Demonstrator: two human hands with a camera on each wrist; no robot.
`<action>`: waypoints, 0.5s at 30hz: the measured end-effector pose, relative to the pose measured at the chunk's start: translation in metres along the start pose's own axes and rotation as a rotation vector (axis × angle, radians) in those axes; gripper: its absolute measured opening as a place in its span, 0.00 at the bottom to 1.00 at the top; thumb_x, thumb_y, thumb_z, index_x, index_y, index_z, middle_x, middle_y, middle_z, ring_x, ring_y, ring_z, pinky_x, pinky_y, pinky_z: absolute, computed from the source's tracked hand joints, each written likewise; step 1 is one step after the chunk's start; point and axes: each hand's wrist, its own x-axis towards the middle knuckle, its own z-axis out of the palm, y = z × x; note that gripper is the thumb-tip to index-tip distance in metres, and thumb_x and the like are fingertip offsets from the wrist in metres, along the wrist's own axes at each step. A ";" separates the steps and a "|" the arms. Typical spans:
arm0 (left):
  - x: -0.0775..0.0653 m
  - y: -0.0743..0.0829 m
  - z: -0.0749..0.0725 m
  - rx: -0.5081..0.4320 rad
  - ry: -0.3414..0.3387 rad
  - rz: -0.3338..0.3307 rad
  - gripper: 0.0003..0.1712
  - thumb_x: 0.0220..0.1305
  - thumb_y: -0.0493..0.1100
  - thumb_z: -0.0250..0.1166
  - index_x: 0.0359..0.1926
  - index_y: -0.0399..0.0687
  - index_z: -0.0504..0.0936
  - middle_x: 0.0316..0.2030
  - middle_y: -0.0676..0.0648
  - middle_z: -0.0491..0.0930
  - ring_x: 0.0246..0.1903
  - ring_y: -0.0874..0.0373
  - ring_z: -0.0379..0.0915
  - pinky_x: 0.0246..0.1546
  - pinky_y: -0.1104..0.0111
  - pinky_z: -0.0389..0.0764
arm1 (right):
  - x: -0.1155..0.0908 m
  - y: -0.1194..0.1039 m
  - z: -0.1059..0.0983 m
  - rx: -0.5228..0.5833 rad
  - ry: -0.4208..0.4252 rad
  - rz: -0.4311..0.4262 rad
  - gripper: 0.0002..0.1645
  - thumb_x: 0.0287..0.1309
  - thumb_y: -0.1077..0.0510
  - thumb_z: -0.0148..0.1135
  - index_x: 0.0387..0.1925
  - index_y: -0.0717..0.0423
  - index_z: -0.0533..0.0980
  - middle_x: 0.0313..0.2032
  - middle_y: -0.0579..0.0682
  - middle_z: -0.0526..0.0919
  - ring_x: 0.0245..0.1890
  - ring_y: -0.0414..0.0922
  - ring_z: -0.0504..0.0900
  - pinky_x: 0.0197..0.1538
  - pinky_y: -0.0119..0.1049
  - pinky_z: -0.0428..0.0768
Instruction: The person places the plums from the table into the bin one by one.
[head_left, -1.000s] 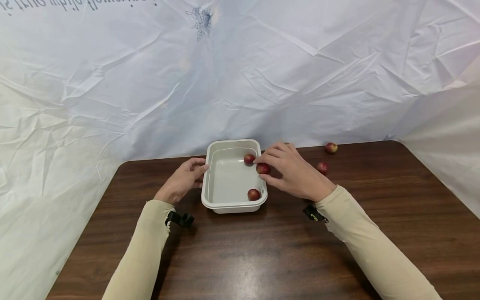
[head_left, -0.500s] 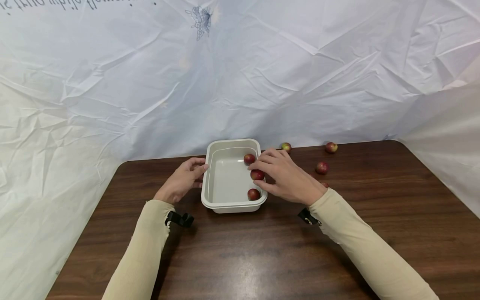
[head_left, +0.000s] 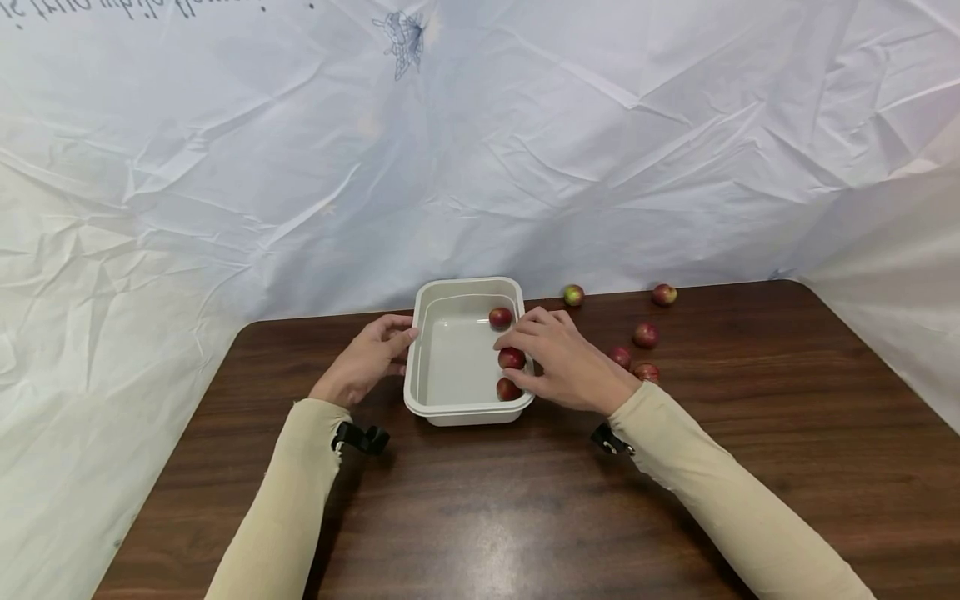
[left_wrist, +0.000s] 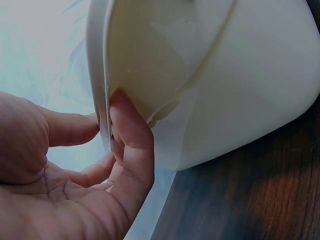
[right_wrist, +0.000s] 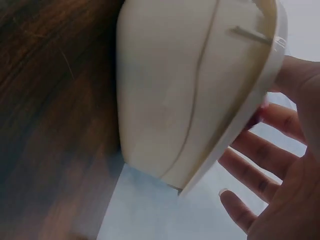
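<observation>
A light grey plastic tub [head_left: 457, 350] stands on the table. My left hand [head_left: 367, 360] pinches its left rim; in the left wrist view the thumb and fingers [left_wrist: 132, 150] lie on opposite sides of the rim. Over the tub's right rim, my right hand [head_left: 566, 358] holds a small red apple [head_left: 512, 358] between thumb and fingers. Inside the tub, one red apple [head_left: 500, 317] lies at the back right and another [head_left: 507, 389] at the front right, just below the held one. In the right wrist view, the rim hides most of the held apple [right_wrist: 256, 119].
Right of the tub, several loose apples lie on the dark wooden table [head_left: 480, 508]: a greener one [head_left: 573, 295], one at the back [head_left: 664, 294], and red ones [head_left: 646, 335] nearer my right forearm. A wrinkled white cloth [head_left: 480, 150] hangs behind the table.
My right hand has carried its apple from the tub's right rim inward and toward the front, lower now. Apples behind that hand have come into view. The left hand has stayed put.
</observation>
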 end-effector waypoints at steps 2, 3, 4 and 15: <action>0.000 0.000 0.000 0.000 0.001 0.001 0.28 0.81 0.47 0.51 0.74 0.40 0.60 0.64 0.33 0.69 0.56 0.44 0.77 0.54 0.59 0.83 | 0.000 0.000 0.002 0.005 -0.010 0.006 0.13 0.66 0.52 0.67 0.50 0.46 0.83 0.52 0.45 0.86 0.57 0.47 0.74 0.61 0.52 0.67; 0.000 0.000 0.000 0.001 0.001 0.002 0.28 0.81 0.46 0.51 0.74 0.40 0.60 0.64 0.33 0.69 0.55 0.45 0.77 0.53 0.59 0.83 | 0.000 0.000 0.002 0.009 -0.014 0.011 0.13 0.66 0.51 0.67 0.50 0.46 0.83 0.51 0.45 0.86 0.57 0.47 0.74 0.61 0.51 0.67; 0.000 0.000 0.000 0.001 0.001 0.003 0.28 0.82 0.46 0.51 0.74 0.40 0.60 0.63 0.33 0.69 0.55 0.45 0.77 0.53 0.59 0.83 | 0.000 0.000 0.003 0.013 -0.016 0.014 0.13 0.66 0.51 0.67 0.50 0.47 0.83 0.51 0.45 0.86 0.57 0.47 0.74 0.60 0.51 0.67; 0.000 0.000 0.001 0.003 0.007 0.002 0.27 0.82 0.46 0.51 0.74 0.40 0.61 0.63 0.33 0.69 0.57 0.43 0.76 0.52 0.59 0.84 | -0.002 0.003 -0.008 0.006 -0.004 0.039 0.15 0.66 0.50 0.67 0.52 0.47 0.83 0.51 0.46 0.84 0.59 0.47 0.73 0.61 0.53 0.67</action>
